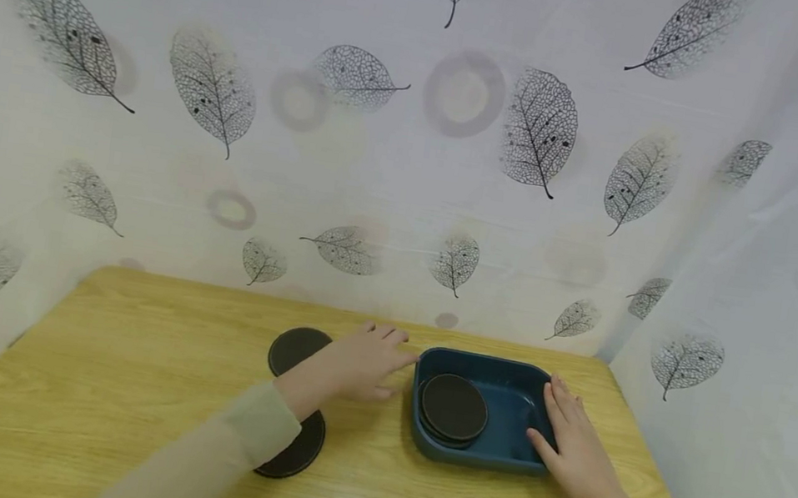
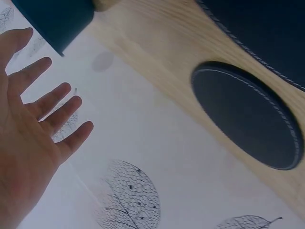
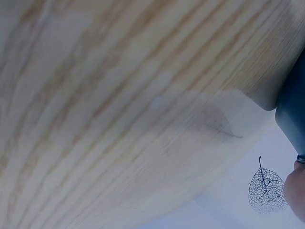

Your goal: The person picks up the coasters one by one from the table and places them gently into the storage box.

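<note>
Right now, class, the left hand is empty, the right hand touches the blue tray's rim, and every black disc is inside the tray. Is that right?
No: the head view shows two black discs on the table, outside the blue tray. Otherwise right: the left hand is empty and the right hand touches the tray's rim.

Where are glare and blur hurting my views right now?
Head: small bright glare on the tabletop near the bottom edge, while the blue bin reads clearly; left wrist: bluish cast, but stitching on the dark discs stays visible; right wrist: hazy and washed out, wood grain soft, with what looks like a faint leaf reflection.
</note>
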{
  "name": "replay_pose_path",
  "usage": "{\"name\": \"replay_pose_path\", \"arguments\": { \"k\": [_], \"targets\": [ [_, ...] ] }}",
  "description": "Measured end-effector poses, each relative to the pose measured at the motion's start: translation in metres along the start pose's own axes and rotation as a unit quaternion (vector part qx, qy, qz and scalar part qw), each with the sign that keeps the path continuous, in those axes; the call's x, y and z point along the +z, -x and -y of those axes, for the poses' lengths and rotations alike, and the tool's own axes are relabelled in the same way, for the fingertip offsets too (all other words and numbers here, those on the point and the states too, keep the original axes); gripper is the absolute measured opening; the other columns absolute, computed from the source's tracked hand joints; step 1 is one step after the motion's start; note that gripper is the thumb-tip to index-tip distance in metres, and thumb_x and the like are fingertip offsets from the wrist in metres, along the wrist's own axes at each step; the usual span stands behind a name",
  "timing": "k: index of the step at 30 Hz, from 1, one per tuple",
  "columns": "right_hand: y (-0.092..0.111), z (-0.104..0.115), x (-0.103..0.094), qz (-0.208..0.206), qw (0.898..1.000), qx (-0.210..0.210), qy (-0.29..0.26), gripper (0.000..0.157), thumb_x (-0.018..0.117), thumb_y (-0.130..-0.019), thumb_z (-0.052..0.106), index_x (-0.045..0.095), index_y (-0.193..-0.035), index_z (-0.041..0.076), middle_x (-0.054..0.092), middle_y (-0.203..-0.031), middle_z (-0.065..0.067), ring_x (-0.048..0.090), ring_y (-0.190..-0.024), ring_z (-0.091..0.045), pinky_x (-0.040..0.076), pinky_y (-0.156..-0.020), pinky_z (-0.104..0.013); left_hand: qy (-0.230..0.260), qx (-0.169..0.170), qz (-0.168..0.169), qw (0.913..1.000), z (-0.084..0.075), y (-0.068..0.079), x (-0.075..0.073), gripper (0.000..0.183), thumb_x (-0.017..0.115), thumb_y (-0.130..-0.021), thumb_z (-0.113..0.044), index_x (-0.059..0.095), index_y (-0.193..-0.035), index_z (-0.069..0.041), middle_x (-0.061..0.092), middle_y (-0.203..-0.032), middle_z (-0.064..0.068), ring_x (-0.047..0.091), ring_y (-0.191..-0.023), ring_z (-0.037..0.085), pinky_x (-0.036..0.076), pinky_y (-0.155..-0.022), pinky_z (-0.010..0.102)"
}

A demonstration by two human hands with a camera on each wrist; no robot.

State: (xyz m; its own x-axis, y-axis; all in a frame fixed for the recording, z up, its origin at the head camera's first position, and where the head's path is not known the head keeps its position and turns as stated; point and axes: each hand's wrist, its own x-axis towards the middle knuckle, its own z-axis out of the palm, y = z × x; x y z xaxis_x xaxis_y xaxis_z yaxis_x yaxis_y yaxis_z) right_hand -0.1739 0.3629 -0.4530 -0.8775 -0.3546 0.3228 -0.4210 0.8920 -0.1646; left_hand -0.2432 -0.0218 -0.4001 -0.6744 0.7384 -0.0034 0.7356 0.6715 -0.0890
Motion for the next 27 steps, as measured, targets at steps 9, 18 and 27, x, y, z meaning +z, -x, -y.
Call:
{"name": "replay_pose_path", "arguments": {
  "k": [9,18,27],
  "targets": [
    [0.0,0.0,0.0,0.003,1.0,0.004,0.004,0.077,0.069,-0.102,0.028,0.038,-0.156,-0.016,0.032,-0.167,-0.033,0.03,-0.158,-0.047,-0.012,-0.125,-0.013,0.045,-0.048,-0.001,0.9978,0.021,0.019,0.016,0.056,0.068,-0.102,-0.042,0.057,-0.153,-0.022,0.05,-0.16,0.012,0.047,-0.15,0.033,0.04,-0.122,0.057],
    [-0.001,0.0,0.0,0.006,1.0,0.005,0.001,0.077,0.069,-0.102,0.029,0.038,-0.157,-0.015,0.032,-0.168,-0.033,0.031,-0.157,-0.048,-0.012,-0.126,-0.013,0.088,-0.084,0.001,0.9925,0.043,0.039,0.028,0.058,0.071,-0.101,-0.039,0.057,-0.153,-0.018,0.048,-0.16,0.018,0.045,-0.15,0.039,0.038,-0.122,0.06],
    [0.0,-0.001,0.001,0.001,1.0,0.0,0.005,0.077,0.069,-0.102,0.029,0.038,-0.157,-0.015,0.032,-0.168,-0.033,0.027,-0.161,-0.042,-0.011,-0.127,-0.015,0.099,-0.105,-0.011,0.9895,0.065,0.054,0.038,0.066,0.077,-0.095,-0.042,0.057,-0.152,-0.016,0.045,-0.16,0.025,0.043,-0.148,0.048,0.036,-0.115,0.074]
  ]
}}
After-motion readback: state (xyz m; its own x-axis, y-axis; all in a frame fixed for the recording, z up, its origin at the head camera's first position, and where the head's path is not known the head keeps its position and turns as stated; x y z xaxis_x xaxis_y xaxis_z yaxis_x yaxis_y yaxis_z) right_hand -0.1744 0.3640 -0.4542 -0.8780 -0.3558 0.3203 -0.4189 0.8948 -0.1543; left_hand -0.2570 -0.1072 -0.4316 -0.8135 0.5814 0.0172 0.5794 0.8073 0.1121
